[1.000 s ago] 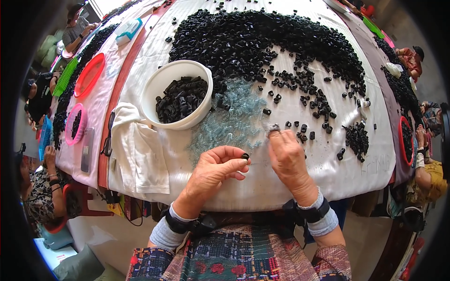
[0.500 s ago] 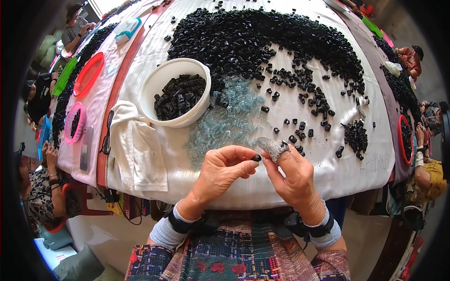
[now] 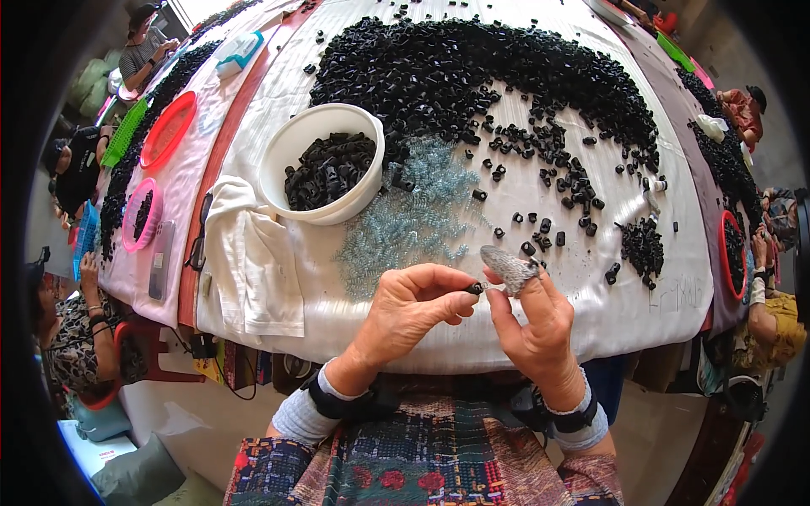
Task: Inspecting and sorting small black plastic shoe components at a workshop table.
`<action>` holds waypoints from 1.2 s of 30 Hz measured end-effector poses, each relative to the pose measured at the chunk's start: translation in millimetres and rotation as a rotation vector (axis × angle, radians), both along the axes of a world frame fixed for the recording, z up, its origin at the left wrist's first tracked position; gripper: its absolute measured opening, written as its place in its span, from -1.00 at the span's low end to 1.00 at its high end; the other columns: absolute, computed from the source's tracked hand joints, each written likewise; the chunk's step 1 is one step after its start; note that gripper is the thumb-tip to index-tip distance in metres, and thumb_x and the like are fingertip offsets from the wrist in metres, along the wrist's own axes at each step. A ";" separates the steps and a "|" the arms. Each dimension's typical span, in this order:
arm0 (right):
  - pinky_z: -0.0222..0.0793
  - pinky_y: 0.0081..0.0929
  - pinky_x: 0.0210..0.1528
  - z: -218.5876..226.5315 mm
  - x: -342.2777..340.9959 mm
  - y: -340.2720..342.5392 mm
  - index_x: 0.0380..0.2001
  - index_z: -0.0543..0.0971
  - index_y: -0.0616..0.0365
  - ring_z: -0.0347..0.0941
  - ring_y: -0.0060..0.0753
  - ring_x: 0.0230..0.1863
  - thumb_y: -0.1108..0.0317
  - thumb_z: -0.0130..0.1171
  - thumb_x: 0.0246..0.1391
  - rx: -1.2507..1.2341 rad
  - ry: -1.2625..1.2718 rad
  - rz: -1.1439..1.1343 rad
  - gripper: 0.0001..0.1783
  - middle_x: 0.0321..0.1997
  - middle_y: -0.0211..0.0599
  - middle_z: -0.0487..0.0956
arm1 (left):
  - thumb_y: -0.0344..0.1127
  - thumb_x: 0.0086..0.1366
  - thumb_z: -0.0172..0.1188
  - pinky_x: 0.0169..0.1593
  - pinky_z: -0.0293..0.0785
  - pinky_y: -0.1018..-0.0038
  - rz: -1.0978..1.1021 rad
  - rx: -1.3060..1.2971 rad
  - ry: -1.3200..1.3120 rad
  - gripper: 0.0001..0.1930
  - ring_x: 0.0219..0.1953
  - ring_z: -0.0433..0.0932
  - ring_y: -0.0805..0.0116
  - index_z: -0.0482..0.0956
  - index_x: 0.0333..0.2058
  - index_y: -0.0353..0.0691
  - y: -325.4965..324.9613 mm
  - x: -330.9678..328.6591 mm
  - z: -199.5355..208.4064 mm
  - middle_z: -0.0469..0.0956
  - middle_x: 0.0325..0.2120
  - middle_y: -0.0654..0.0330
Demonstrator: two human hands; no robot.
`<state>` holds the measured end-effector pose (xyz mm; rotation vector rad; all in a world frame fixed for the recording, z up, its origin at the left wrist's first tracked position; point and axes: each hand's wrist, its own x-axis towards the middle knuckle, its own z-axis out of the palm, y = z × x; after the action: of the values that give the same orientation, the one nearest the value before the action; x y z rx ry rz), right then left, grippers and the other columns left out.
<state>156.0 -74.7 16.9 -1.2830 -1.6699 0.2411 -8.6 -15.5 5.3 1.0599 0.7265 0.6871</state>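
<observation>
My left hand (image 3: 413,312) pinches a small black hollow plastic piece (image 3: 476,288) between thumb and forefinger. Close to its end, my right hand (image 3: 536,316) has its thumb and fingers bent together. A grey fabric sleeve (image 3: 510,268) covers one of the right fingers. A thin pale bit that looks like a small coil spring shows at the right thumb tip, against the black piece. Just beyond both hands spreads a heap of clear bluish coil springs (image 3: 405,223). Loose black pieces (image 3: 578,190) lie scattered past my right hand, thickening into a large pile (image 3: 439,72).
A white tub (image 3: 274,181) holding black pieces stands left of the springs, with a white cloth (image 3: 245,270) before it. Other people sit along both sides. Red (image 3: 187,118) and pink (image 3: 155,215) baskets and a phone (image 3: 161,261) lie on the left table.
Both hands have shifted slightly right across the view. The right hand's sleeved finger has turned a little, and its fingertips still meet the black piece's end. The whole scene sits slightly differently in view.
</observation>
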 end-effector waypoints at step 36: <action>0.36 -0.30 -0.32 -24.3 39.7 51.4 -0.36 0.50 0.25 0.39 -0.08 -0.34 0.64 0.06 -0.20 -0.133 -0.390 -0.193 -0.77 -0.46 -0.12 0.47 | -0.41 0.17 0.22 -0.35 0.55 0.58 0.002 -0.149 -0.085 -0.78 -0.39 0.58 0.44 0.54 -0.22 -0.40 9.5 1.3 -13.8 0.60 -0.39 0.12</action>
<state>195.7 -23.3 -7.4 -1.6617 -1.8599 -0.0184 -7.3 -6.0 -8.5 0.8885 0.6943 0.6656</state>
